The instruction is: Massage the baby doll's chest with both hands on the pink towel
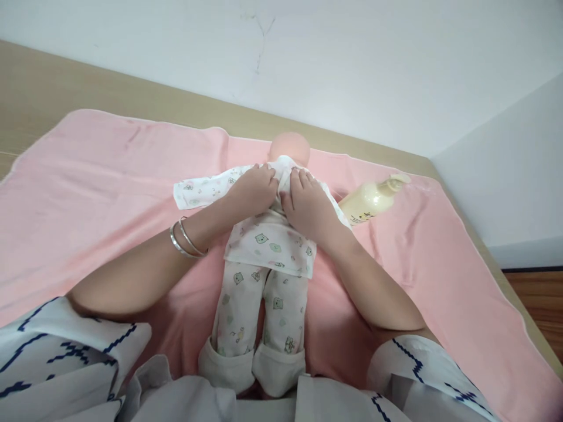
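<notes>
A baby doll lies stretched out on a pink blanket, its smooth round head [289, 147] pointing away from me. It wears a white baby shirt [269, 243] and matching baby pants [240, 302], both printed with small green and pink animals. Near the shirt's neckline, my left hand [255, 190] has its fingers closed on the cloth. Close beside it, my right hand [310, 205] grips the shirt with bent fingers and thumb. One sleeve [200, 189] spreads out to the left. My hands and forearms hide part of the shirt's upper front and the other sleeve.
A pale yellow pump bottle [367, 199] lies tilted beside the doll on the right. Under everything spreads the pink blanket [109, 170], on a wooden table [44, 82]. A white wall [352, 70] stands behind the table. Wood flooring shows at the far right.
</notes>
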Action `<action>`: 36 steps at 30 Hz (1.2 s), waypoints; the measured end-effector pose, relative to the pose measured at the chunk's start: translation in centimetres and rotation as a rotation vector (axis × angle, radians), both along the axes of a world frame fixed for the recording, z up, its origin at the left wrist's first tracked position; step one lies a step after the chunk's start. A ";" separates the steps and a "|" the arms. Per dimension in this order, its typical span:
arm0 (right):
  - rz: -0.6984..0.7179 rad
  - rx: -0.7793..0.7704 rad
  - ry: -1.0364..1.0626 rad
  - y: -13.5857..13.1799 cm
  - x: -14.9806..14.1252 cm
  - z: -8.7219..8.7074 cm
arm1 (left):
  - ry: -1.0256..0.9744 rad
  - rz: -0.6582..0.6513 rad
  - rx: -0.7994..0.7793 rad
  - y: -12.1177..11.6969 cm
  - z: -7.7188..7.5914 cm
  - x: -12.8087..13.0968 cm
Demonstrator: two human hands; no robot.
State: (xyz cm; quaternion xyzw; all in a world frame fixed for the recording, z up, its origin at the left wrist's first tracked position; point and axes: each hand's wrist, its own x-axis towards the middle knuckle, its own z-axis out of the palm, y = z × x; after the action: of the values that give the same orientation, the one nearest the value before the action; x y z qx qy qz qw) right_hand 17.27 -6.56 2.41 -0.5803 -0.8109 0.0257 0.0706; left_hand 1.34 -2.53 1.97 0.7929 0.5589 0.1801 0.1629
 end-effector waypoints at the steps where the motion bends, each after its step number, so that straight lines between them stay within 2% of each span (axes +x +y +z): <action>1: 0.000 0.013 -0.025 -0.8 -0.5 0.2 | -0.010 0.009 0.000 0.6 -0.3 -0.1; 5: -0.020 0.011 -0.041 -2.6 -1.5 0.7 | -0.016 0.014 0.011 1.9 -1.8 -0.3; 8: -0.042 -0.039 0.062 -1.5 -0.9 0.8 | 0.046 0.024 0.130 1.3 -2.2 0.0; 11: -0.081 -0.070 0.153 0.6 0.2 0.5 | 0.190 -0.102 0.256 -0.3 -1.7 0.3; 13: -0.104 -0.069 0.179 1.9 0.9 0.0 | 0.230 -0.157 0.244 -1.4 -1.1 0.4; 17: -0.087 -0.038 0.164 2.9 1.5 -0.9 | 0.067 -0.089 0.140 -2.3 -0.3 0.2; 22: -0.038 -0.001 0.046 0.8 0.3 -0.3 | -0.012 -0.073 0.075 -0.5 -0.5 -0.1; 26: -0.015 0.029 0.012 -2.0 -1.3 0.2 | -0.043 -0.067 0.055 1.5 -1.5 -0.2; 28: -0.011 0.034 0.048 -2.5 -1.6 0.1 | -0.045 -0.032 0.064 2.0 -2.1 -0.1; 31: -0.018 0.024 0.132 -1.4 -1.1 -0.2 | 0.028 -0.006 0.154 1.6 -2.7 0.0; 34: -0.053 0.014 0.197 0.8 -0.1 -0.4 | 0.172 -0.132 0.282 -0.1 -2.3 0.4; 36: -0.074 0.009 0.223 2.1 0.6 -0.5 | 0.214 -0.203 0.305 -1.4 -1.6 0.7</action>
State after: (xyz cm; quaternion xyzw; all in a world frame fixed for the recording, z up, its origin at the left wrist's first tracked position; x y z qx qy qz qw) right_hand 17.86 -4.49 1.93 -0.6030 -0.7762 0.0841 0.1638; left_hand 1.99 -3.98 0.40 0.8752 0.4566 0.1601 -0.0021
